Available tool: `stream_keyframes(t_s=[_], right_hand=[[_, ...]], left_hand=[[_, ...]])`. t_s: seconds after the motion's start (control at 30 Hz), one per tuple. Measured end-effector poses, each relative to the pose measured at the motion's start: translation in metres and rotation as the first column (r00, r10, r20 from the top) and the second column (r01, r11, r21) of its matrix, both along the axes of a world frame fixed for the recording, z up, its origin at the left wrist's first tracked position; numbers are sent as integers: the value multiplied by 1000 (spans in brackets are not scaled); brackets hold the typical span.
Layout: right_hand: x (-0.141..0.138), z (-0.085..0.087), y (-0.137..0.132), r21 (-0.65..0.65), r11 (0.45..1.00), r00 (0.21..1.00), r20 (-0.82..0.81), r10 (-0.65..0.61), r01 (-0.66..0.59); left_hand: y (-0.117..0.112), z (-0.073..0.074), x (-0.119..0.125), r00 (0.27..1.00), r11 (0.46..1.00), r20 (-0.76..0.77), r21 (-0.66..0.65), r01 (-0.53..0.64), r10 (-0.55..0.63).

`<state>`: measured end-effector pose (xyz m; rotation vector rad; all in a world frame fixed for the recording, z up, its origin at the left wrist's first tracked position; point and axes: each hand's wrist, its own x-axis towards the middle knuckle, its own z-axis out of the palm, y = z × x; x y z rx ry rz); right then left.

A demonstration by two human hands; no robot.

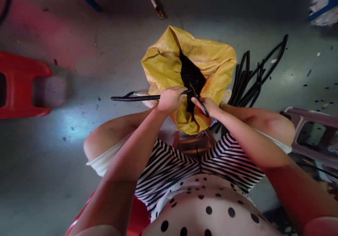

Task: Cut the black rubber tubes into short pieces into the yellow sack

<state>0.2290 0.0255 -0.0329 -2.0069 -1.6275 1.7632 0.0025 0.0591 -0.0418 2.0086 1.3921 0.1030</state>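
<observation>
My left hand is closed around a long black corrugated tube that sticks out to the left, level with the floor. My right hand pinches a short curved black piece close to the tube's end. Both hands hover over the mouth of a yellow woven sack standing between my knees. The sack holds a dark mass of small black parts. I sit with bare knees on either side of the sack.
A heap of black tubes lies on the concrete floor right of the sack. A red plastic stool stands at the left, a grey-purple stool at the right. A small tool lies on the floor beyond the sack.
</observation>
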Motion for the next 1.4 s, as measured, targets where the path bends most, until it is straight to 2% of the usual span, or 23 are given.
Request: stream_keyframes(t_s=[0.3,0.53,0.8,1.4], right_hand=[[-3,-1,-3,16,999,999,-8,45,-44],[-3,-2,-3,88,996,1000,20,18,-20],[1,-2,0,27,998,998,-32,53,-52],[-9,4,-5,35,998,999,16,46,-46]], left_hand=[[1,-10,-4,998,997,21,-41,-60,61],[5,-11,-11,991,991,15,-39,-131,131],[12,-9,-13,969,970,46,-20,-242,243],[4,-2,3,990,990,42,-50,-132,134]])
